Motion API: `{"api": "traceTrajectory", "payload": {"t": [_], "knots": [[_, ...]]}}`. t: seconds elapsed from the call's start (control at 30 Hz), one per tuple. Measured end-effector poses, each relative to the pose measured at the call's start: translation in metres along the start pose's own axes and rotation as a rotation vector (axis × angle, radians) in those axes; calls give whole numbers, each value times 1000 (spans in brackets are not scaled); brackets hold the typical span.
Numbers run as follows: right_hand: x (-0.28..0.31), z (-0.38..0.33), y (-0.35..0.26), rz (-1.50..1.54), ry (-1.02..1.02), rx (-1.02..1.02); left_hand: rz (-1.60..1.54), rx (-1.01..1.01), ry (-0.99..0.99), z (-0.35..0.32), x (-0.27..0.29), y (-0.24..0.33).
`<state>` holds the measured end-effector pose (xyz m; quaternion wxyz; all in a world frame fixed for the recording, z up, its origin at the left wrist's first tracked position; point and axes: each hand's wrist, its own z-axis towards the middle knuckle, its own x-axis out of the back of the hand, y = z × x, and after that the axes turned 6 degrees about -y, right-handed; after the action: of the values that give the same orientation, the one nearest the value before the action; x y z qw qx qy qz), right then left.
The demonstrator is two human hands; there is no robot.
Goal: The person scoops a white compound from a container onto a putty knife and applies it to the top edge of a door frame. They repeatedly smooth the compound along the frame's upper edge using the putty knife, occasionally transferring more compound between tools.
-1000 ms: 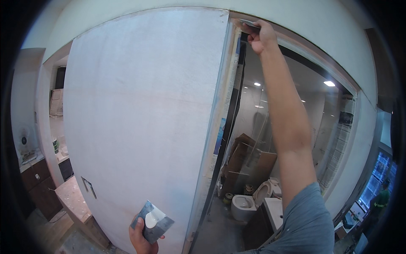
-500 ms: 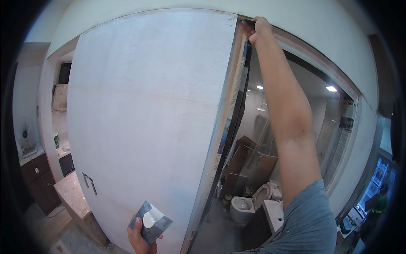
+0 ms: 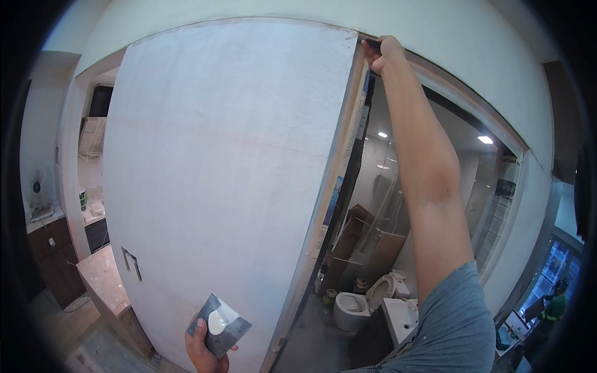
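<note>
The view has slid right since a second ago, and the right hand (image 3: 384,51) now sits nearer the top middle, arm stretched full up. Beyond the opening: a toilet (image 3: 356,306), a small basin (image 3: 401,314), brown boards (image 3: 357,245) leaning on the wall, ceiling spotlights (image 3: 485,140) glowing. The big white door (image 3: 230,180) fills the frame, its recessed handle (image 3: 131,262) low on the left. Right fingers are clamped on a dark tool (image 3: 372,45) at the door's top corner. Low down, the left hand (image 3: 204,348) grips a grey square plate (image 3: 221,323) carrying a white dab of filler (image 3: 217,322).
</note>
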<state>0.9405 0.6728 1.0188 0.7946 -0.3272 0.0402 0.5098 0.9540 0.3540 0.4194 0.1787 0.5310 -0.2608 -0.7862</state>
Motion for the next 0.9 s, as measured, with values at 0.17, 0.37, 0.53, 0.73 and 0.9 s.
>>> {"api": "traceTrajectory", "payload": {"t": [0.17,0.37,0.53,0.73,0.9], "knots": [[-18,-12,-4,-13,8,-15,-32,-22,13,-2,10,2],[-3,-2,-12,26,-129,-23,-52,-4,9,-4,20,-3],[0,-10,-24,-12,-199,-70,-49,15,-3,-2,13,1],[11,-30,-33,4,-305,-59,-30,35,-12,0,11,-6],[58,-64,-33,233,-470,-47,-46,73,-56,3,2,-11]]}}
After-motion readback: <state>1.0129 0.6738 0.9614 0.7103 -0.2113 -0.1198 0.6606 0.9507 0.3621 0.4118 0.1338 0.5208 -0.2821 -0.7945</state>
